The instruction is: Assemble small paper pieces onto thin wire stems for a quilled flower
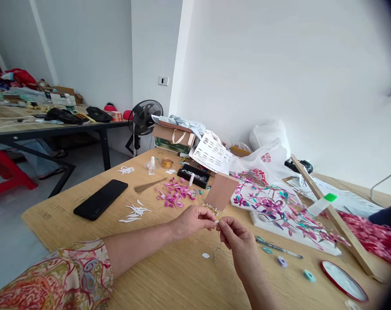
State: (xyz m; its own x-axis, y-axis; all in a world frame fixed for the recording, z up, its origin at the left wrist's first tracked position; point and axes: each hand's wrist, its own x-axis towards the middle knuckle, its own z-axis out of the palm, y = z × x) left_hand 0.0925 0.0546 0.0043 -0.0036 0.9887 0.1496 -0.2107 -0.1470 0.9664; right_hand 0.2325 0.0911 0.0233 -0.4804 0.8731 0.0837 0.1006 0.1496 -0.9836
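- White and small, a piece (217, 221) is pinched between the fingertips of both hands, just right of the frame's centre, above the table (163, 267).
- By the left hand (195, 221), its left end is nipped, thumb and forefinger nearly closed together; the other fingers are curled.
- By the right hand (236, 234), the other end is gripped between thumb and forefinger, the remaining fingers folded.
- Below the right fingers a thin grey strand (215, 254) is seen hanging; whether it is joined to the piece cannot be told.
- Near the strand, a white disc (206, 255) is placed at lower centre.
- Wood grain is exposed between the forearms, at bottom centre.
- Above the hands, room is limited by pink petals (174, 193) and a brown card (221, 191).
- To the right, it is bounded by tweezers (281, 248) and flower sprays (276, 206).
- At centre left, a black phone (101, 199) is set near the table's left edge.
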